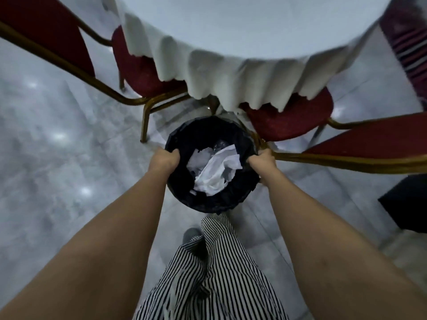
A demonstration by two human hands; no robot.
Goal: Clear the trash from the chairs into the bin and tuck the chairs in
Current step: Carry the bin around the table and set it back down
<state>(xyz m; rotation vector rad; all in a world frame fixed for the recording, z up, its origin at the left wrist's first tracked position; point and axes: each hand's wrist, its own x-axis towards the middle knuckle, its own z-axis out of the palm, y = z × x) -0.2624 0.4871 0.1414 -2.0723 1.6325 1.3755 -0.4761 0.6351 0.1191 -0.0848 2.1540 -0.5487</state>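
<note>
While each hand (164, 158) (262, 161) grips its rim, the black-lined bin (212, 202) holds crumpled white paper (215, 169).

Banquet / function hall, looks like. Round table (254, 24) under a white cloth (231, 72) with a scalloped hem hanging over the edge. Banquet-style chairs around it: red padded seat (143, 75) and another (288, 123), gold metal frame (145, 112), seats partly under the cloth. Polished grey marble-look tile floor (57, 146) reflecting ceiling lights. Small bin (184, 135) with black liner on the floor by the table.
</note>
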